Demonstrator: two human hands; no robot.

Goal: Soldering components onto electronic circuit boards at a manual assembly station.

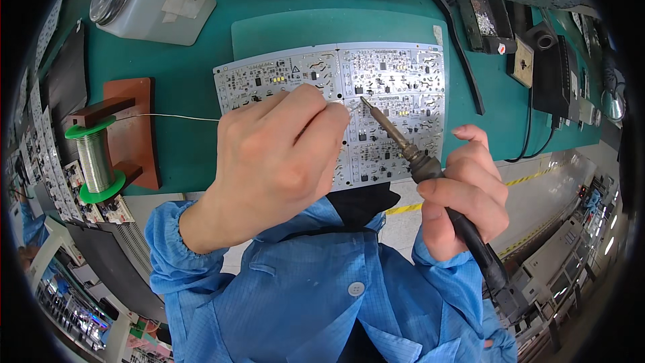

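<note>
A white panel of circuit boards (396,84), dense with small parts, lies on a green sheet in front of me. My left hand (282,141) is closed in a pinch above the panel's left half, holding the solder wire (178,116), which runs in from the spool at the left. My right hand (467,195) grips the black handle of a soldering iron (430,168) over the panel's lower right. The iron's tip is at the boards near the middle of the panel, close to the wire's end by my left fingertips. My left hand covers part of the panel.
A solder spool (97,161) with green flanges sits on a reddish-brown stand (127,134). A white bottle (154,5) with a metal lid lies upper left. On the right are a black brush (463,54), a metal holder box (487,20) and a black soldering-iron stand (554,70).
</note>
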